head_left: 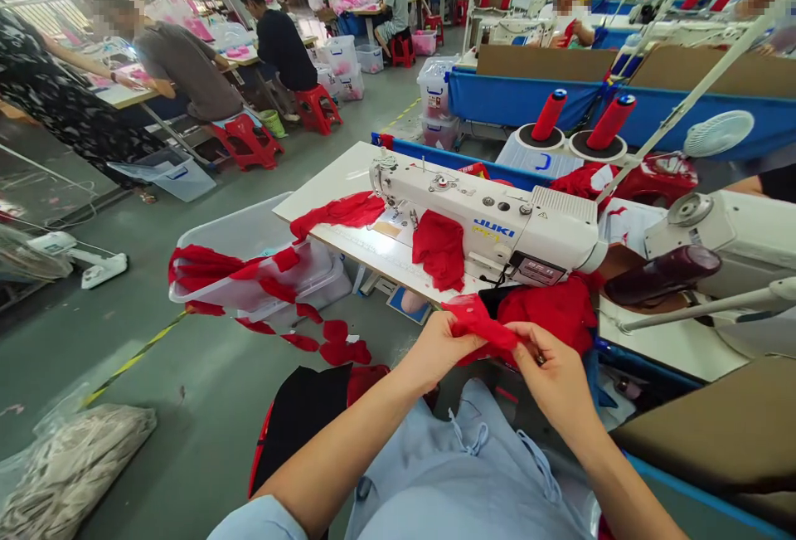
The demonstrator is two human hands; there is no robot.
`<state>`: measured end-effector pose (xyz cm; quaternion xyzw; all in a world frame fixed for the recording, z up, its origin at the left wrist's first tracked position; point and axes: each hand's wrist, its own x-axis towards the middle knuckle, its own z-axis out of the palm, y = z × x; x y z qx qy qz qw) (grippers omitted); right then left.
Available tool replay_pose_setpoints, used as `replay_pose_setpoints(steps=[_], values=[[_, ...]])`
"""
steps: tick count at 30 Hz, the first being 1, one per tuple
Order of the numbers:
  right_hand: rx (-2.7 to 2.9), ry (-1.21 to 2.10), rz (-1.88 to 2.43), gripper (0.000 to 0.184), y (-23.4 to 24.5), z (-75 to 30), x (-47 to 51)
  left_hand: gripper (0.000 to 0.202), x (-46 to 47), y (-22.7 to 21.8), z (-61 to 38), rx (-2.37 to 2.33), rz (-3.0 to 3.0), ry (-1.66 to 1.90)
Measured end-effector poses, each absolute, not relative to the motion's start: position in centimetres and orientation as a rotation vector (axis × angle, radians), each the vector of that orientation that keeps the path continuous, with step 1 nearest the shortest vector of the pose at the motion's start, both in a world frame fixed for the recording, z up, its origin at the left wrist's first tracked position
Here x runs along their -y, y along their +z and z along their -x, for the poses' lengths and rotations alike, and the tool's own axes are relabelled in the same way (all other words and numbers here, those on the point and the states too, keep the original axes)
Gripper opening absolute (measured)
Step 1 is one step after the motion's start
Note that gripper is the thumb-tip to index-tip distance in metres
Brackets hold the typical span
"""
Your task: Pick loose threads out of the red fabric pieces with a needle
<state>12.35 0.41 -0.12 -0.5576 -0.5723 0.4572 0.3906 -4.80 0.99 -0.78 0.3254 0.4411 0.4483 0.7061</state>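
Note:
A piece of thin red fabric (478,320) is stretched between my two hands, just in front of the sewing table. My left hand (443,349) pinches its left end, and my right hand (550,366) grips the right end between thumb and fingers. Behind it stands a white sewing machine (460,208) with blue lettering. Another red cloth piece (439,248) hangs against the machine's front, and a red strip (339,213) lies left of the needle. A heap of red fabric (550,312) rests beyond my right hand.
A translucent plastic bin (217,229) stands left of the table, with linked red pieces trailing over its rim. Red thread cones (548,119) stand behind the machine. A dark red bottle (662,272) lies at the right. A wrapped bundle (78,465) sits on the floor. Other people work at tables beyond.

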Motion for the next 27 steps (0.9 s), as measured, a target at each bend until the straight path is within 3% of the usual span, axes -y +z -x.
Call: replay_pose_setpoints(steps=[7,13,27], values=[[1.38,1.147,1.423,0.038,-1.3,-12.8,-1.9,0.04,-0.7,-0.4,5.4,-0.766,-0.442,0.728],[1.421,0.86,1.467,0.024,0.3,-12.4,-0.3,0.037,0.0,-0.4,4.4,-0.843,-0.406,0.917],[1.457,1.049,1.382,0.021,0.0,-11.3,-0.3,0.033,0.9,0.3,3.8,-0.851,-0.386,0.99]])
